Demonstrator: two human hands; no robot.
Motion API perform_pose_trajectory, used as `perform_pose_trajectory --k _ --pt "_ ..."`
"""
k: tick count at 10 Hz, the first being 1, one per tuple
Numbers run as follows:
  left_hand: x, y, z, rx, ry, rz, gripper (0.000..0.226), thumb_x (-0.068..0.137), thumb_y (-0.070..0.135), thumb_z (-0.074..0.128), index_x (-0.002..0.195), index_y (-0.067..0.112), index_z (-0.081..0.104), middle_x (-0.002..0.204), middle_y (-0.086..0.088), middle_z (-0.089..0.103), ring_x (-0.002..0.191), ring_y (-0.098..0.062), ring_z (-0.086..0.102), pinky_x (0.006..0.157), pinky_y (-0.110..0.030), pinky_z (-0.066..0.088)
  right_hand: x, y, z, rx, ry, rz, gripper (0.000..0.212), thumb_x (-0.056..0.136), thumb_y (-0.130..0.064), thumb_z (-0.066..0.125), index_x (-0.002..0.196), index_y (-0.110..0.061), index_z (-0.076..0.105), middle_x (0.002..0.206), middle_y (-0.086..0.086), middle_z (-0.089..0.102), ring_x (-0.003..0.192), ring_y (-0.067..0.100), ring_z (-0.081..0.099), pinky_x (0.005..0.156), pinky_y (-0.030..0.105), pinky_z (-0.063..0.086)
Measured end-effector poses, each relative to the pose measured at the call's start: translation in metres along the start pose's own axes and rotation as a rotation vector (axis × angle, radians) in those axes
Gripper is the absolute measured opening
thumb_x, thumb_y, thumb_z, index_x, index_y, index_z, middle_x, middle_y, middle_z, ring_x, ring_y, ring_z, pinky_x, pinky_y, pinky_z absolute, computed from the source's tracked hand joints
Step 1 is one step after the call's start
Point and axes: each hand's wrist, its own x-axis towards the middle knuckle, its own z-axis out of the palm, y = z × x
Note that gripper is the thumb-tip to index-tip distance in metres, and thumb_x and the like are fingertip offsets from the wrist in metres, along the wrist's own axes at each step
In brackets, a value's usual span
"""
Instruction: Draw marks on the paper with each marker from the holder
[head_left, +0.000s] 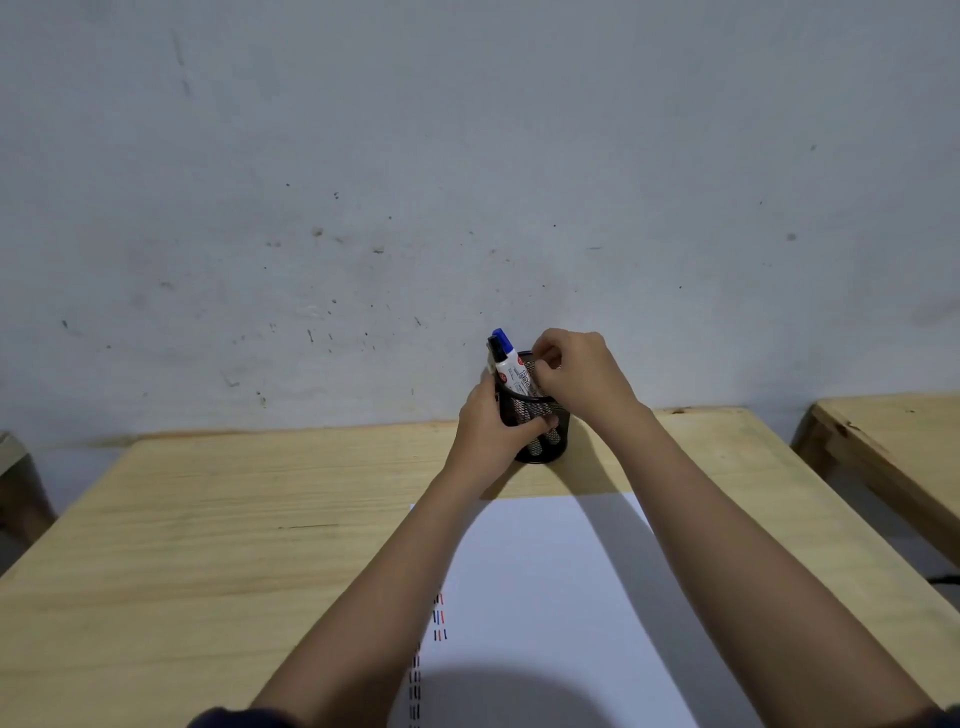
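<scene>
A black mesh holder (545, 451) stands at the far edge of the wooden table, tilted a little. My left hand (491, 431) is wrapped around its left side. Two markers stick out of it: a blue-capped one (511, 366) and a black-capped one (496, 351) just left of it. My right hand (579, 376) is above the holder's rim, fingers pinched on the blue-capped marker's white barrel. A white paper (550, 597) lies in front of me, with short black, red and blue dashes (440, 618) along its left edge.
The wooden table (234, 545) ends against a scuffed grey wall (467, 182). A second wooden table (893, 436) stands to the right, across a gap. My head's shadow falls on the near part of the paper.
</scene>
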Motion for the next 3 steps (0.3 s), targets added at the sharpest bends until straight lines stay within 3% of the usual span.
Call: perform_pose_trajectory --k 1,2,3 --pt "-0.01 0.008 -0.01 0.081 -0.051 0.017 0.06 0.072 0.036 0.073 0.126 0.025 0.049 0.118 0.005 0.06 0.111 -0.012 0.056 0.091 -0.03 0.047 -0.016 0.001 -0.012 0.015 0.05 -0.014 0.025 0.08 -0.008 0.051 0.099 -0.007 0.068 0.098 0.011 0.071 0.094 0.026 0.063 0.081 0.042 0.054" --pt "-0.035 0.015 -0.023 0.23 -0.069 0.009 0.052 0.085 0.029 0.065 0.131 0.012 0.046 0.125 -0.005 0.05 0.116 -0.016 0.047 0.092 -0.025 0.038 -0.043 0.005 -0.02 0.025 0.1 -0.024 0.021 0.082 -0.01 0.052 0.096 -0.009 0.068 0.096 0.007 0.07 0.093 0.024 0.061 0.082 0.039 0.051" --pt "-0.061 0.01 -0.032 0.371 -0.105 0.0 0.05 0.089 0.029 0.059 0.133 0.01 0.045 0.135 -0.006 0.046 0.123 -0.018 0.046 0.09 -0.019 0.033 -0.073 0.012 -0.022 0.034 0.115 0.057 0.023 0.084 -0.01 0.054 0.103 -0.01 0.067 0.104 0.006 0.068 0.101 0.023 0.059 0.085 0.035 0.047"
